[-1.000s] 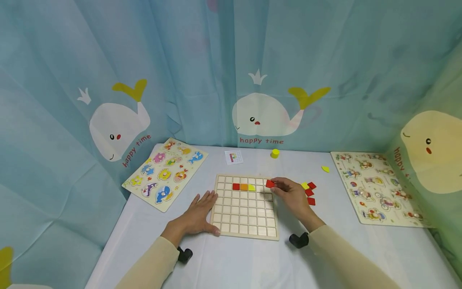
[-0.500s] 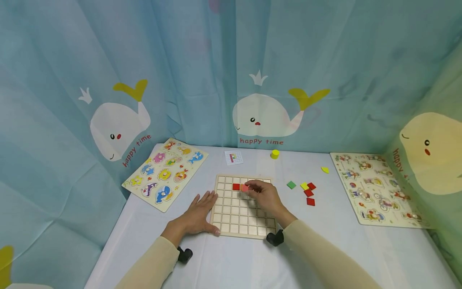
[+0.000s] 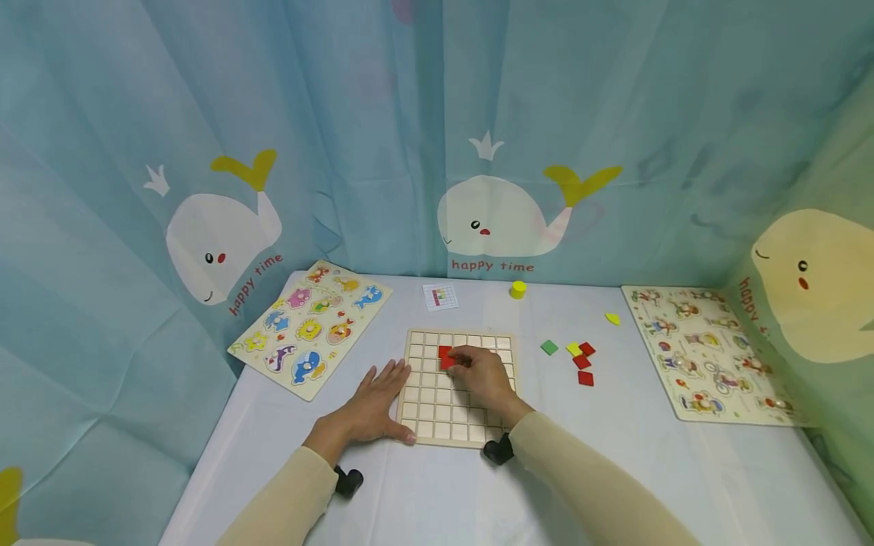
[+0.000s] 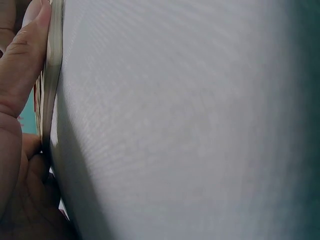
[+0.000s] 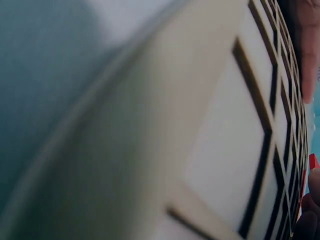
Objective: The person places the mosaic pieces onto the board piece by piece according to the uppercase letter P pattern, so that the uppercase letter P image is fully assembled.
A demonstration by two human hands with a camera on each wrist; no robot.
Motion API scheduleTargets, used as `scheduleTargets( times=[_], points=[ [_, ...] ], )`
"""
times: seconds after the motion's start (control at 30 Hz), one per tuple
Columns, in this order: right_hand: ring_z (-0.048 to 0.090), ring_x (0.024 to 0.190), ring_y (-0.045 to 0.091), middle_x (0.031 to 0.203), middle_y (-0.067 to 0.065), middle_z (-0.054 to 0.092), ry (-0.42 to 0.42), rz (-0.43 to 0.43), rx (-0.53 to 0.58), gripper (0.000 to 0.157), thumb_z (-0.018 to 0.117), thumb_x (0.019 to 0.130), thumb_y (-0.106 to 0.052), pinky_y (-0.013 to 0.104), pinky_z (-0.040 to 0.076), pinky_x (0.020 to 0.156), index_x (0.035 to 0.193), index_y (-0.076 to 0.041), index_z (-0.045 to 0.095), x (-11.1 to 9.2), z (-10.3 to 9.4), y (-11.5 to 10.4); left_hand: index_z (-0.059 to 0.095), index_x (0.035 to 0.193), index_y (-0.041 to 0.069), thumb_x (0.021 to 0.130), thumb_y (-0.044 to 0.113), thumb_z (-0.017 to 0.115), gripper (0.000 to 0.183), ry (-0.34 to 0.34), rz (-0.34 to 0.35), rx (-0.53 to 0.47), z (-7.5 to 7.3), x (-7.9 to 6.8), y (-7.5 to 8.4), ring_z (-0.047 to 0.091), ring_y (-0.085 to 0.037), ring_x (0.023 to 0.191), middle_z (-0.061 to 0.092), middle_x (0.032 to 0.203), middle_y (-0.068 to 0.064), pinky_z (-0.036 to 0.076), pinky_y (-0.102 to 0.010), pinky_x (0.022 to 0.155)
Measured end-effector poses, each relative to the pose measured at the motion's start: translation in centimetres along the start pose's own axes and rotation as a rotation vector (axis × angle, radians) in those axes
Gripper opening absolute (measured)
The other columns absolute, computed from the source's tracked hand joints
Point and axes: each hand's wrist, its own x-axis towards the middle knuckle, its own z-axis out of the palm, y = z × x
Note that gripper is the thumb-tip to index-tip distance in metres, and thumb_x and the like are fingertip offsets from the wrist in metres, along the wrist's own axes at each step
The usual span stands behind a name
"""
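Note:
A wooden grid board [image 3: 435, 413] lies flat on the white table. My right hand [image 3: 483, 377] is over its upper middle and pinches a red square tile [image 3: 447, 364] between thumb and fingers. That tile sits just below another red tile [image 3: 444, 351] set in the grid; the cells to the right are hidden behind the hand. In the right wrist view, a red tile [image 5: 313, 161] shows at the fingertips. My left hand [image 3: 372, 403] rests along the board's left edge, fingers extended and thumb at the lower corner. The left wrist view shows the thumb [image 4: 22, 65] against the board's side.
Right of the board lie a green tile [image 3: 549, 347], a yellow tile [image 3: 573, 349] and several red tiles [image 3: 586, 378]. Behind it are a pattern card [image 3: 440, 297] and a yellow cylinder [image 3: 518, 290]. Picture puzzles flank it, sea animals [image 3: 310, 330] left, figures [image 3: 706, 356] right.
My right hand has carried the red tile leftward from the board's upper right to just under the placed red tile. The green tile has come into view. The left hand stays put.

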Motion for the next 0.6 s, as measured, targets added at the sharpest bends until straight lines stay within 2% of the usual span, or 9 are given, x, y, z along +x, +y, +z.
scheduleTargets(
  times=[0.27, 0.6],
  points=[
    [0.062, 0.087, 0.017, 0.099, 0.002, 0.073, -0.006, -0.007, -0.057, 0.025, 0.08, 0.092, -0.01, 0.035, 0.056, 0.078, 0.117, -0.01, 0.079, -0.18, 0.71, -0.4, 0.02, 0.169, 0.005, 0.072, 0.058, 0.092, 0.131, 0.0, -0.004, 0.013, -0.03, 0.0, 0.05, 0.005, -0.027, 0.166, 0.013, 0.178, -0.009, -0.003, -0.05, 0.135],
    [0.06, 0.087, 0.018, 0.098, 0.003, 0.07, -0.017, 0.012, -0.076, 0.027, 0.079, 0.093, -0.01, 0.032, 0.053, 0.075, 0.12, -0.009, 0.078, -0.21, 0.78, -0.43, 0.021, 0.168, 0.005, 0.072, 0.057, 0.092, 0.131, 0.005, 0.001, 0.015, 0.04, 0.03, 0.01, 0.006, -0.027, 0.166, 0.014, 0.178, -0.01, -0.002, -0.051, 0.135]
  ],
)
